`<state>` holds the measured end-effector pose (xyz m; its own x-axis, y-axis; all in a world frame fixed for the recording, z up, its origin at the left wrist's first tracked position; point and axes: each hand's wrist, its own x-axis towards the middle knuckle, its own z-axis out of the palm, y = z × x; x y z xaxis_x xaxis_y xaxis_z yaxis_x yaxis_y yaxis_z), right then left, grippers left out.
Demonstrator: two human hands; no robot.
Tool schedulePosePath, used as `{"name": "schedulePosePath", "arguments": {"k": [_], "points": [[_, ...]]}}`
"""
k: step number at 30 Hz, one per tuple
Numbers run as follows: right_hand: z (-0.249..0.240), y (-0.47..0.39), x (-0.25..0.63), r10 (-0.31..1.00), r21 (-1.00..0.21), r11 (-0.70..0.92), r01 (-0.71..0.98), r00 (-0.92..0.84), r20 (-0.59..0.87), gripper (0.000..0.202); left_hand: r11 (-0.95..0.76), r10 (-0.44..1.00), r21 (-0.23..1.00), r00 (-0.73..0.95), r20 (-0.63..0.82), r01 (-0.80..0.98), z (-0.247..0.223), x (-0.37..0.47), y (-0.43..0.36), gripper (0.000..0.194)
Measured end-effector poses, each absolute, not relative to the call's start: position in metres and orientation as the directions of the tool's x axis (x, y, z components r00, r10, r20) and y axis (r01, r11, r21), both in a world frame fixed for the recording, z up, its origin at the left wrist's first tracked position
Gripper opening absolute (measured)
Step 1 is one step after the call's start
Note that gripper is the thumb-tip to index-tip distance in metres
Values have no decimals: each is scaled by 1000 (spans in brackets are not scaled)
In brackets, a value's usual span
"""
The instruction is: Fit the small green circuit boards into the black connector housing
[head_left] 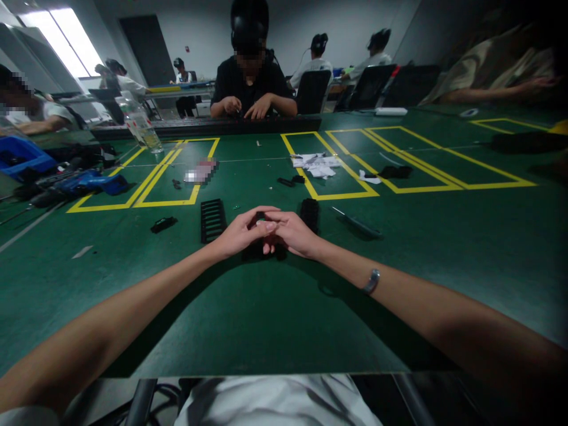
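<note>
My left hand (242,232) and my right hand (295,232) meet above the green table (248,319), their fingers bent together around something small and dark. The fingers cover most of it, so I cannot make out what it is. Just left of my left hand lies a black slotted piece (212,221). A second black piece (309,214) sits right behind my right hand. To the right of that rests a dark-handled tool (358,223) with a thin metal shaft. A small black part (163,224) is on the table at the left.
Blue power tool (104,183) and blue bin (22,155) stand at the left. A clear bottle (151,135) is behind. White crumpled paper (319,165) lies within yellow tape outlines. Across the table a person (251,83) works with both hands.
</note>
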<state>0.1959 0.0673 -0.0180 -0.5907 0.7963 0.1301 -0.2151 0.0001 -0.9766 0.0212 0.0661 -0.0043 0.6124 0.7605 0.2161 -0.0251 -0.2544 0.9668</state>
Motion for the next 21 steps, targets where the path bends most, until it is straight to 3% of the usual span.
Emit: {"name": "schedulePosePath", "arguments": {"k": [9, 16, 21], "points": [[-17, 65, 195, 801, -964, -42, -263, -586, 125, 26, -194, 793, 981, 588, 157, -1, -9, 19, 68, 53], [-16, 65, 195, 785, -963, -51, -265, -607, 126, 29, -4, 815, 994, 575, 66, -108, -8, 21, 70, 54], [-15, 64, 194, 788, -958, -63, -280, -603, 125, 30, 28, 823, 989, 564, 61, -148, -11, 22, 71, 53]]}}
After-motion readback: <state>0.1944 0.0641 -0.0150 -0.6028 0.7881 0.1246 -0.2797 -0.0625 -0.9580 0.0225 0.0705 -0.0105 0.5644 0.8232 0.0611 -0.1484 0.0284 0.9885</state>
